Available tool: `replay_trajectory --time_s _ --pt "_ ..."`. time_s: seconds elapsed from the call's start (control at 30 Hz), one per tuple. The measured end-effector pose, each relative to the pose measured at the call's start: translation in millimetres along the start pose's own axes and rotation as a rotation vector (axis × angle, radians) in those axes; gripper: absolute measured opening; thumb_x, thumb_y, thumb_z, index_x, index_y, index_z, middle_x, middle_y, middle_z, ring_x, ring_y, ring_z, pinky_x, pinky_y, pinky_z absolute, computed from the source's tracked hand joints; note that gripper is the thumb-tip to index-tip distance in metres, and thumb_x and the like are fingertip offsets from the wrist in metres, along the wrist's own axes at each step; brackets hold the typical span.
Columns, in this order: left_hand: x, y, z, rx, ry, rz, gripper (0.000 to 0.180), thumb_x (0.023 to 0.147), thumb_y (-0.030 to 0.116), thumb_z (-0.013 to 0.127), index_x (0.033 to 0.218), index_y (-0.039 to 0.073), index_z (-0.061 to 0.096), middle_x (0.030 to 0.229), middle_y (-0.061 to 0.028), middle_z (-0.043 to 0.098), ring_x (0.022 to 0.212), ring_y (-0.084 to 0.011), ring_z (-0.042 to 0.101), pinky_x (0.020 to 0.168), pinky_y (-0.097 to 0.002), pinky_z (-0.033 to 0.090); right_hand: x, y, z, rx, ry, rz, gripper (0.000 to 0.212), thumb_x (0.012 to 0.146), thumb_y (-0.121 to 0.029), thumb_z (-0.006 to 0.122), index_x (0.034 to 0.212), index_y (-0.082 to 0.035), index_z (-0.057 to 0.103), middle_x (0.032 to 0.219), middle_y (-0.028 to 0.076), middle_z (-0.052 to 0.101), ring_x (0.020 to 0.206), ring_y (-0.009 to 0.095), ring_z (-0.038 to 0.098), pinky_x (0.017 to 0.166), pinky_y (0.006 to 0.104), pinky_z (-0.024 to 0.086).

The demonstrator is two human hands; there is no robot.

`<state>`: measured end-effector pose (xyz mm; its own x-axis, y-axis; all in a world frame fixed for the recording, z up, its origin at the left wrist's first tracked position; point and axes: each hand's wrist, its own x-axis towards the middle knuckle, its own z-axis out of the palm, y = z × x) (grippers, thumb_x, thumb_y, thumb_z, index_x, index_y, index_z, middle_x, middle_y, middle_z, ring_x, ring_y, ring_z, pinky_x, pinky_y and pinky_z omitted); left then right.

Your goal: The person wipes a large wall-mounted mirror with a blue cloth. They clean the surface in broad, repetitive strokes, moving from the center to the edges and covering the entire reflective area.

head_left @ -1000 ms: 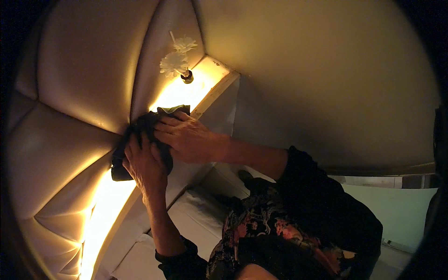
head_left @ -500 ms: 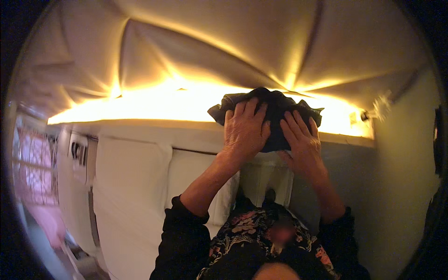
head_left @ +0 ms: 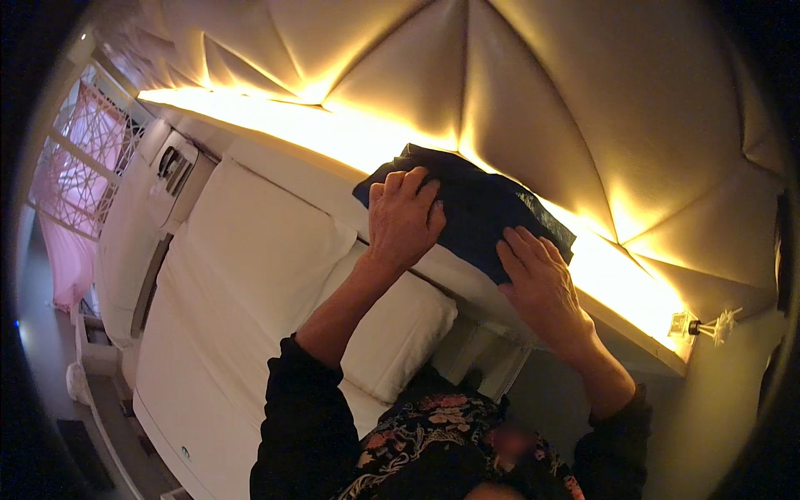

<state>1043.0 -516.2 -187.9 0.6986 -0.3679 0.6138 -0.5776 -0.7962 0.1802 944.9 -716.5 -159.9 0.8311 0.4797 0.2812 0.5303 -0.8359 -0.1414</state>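
Note:
A dark navy cloth [head_left: 475,212] is spread between my hands, over the front of the glowing ledge [head_left: 333,142]. My left hand [head_left: 400,221] grips its left part, fingers curled over the top. On its right part lies my right hand [head_left: 546,283], the fingers bent onto the fabric and the thumb at the lower edge. A patch on the right side of the cloth looks shiny. Whatever lies under the cloth is hidden. Both my forearms reach up from dark sleeves.
Behind the ledge rises a padded wall panel [head_left: 533,108]. A small bottle with white sticks [head_left: 696,327] stands at the ledge's right end. Below are a bed [head_left: 225,333] with white pillows [head_left: 392,333] and a pale cabinet [head_left: 479,354]. Pink curtains [head_left: 71,258] hang at the far left.
The cloth has gone from bunched and ruffled to flatter and more stretched out. My hands are farther apart, the right one lower. The whole view has tilted.

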Motion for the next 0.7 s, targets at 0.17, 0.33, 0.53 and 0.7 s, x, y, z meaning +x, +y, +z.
replay_trajectory --time_s 0.17,0.33,0.53,0.7 --pt "-8 -12 -9 0.058 0.004 -0.003 0.036 0.07 0.02 0.057 0.103 0.006 0.055 0.116 -0.012 0.047 0.109 -0.0276 0.041 0.088 -0.0449 0.03 40 -3 6 -0.004 -0.046 -0.086 0.052 0.063 -0.018 0.069 0.105 0.005 0.049 0.118 0.022 0.045 0.115 0.034 0.039 0.096 0.0449 0.03" --pt "-9 -21 -24 -0.17 0.069 0.058 0.043 0.069 0.014 0.059 0.11 0.004 0.051 0.124 -0.0166 0.042 0.12 -0.034 0.034 0.099 -0.0494 0.022 72 0 8 0.007 -0.101 -0.08 0.053 0.061 -0.023 0.071 0.101 0.003 0.05 0.119 0.022 0.044 0.115 0.033 0.039 0.099 0.0454 0.026" --pt "-16 -33 -19 -0.166 -0.226 0.201 0.06 0.065 0.026 0.068 0.118 0.008 0.046 0.123 -0.0096 0.043 0.118 -0.026 0.037 0.1 -0.0448 0.024 70 2 20 -0.063 -0.084 -0.145 0.066 0.063 -0.024 0.07 0.116 0.004 0.042 0.128 0.022 0.035 0.122 0.034 0.03 0.099 0.049 0.024" --pt "-13 -55 -16 -0.126 -0.212 0.105 0.066 0.061 0.025 0.072 0.12 0.012 0.045 0.125 -0.0087 0.041 0.118 -0.026 0.036 0.101 -0.0449 0.021 82 -2 30 -0.071 -0.155 -0.144 0.073 0.068 -0.025 0.067 0.125 0.004 0.033 0.134 0.022 0.026 0.126 0.037 0.023 0.099 0.0518 0.023"
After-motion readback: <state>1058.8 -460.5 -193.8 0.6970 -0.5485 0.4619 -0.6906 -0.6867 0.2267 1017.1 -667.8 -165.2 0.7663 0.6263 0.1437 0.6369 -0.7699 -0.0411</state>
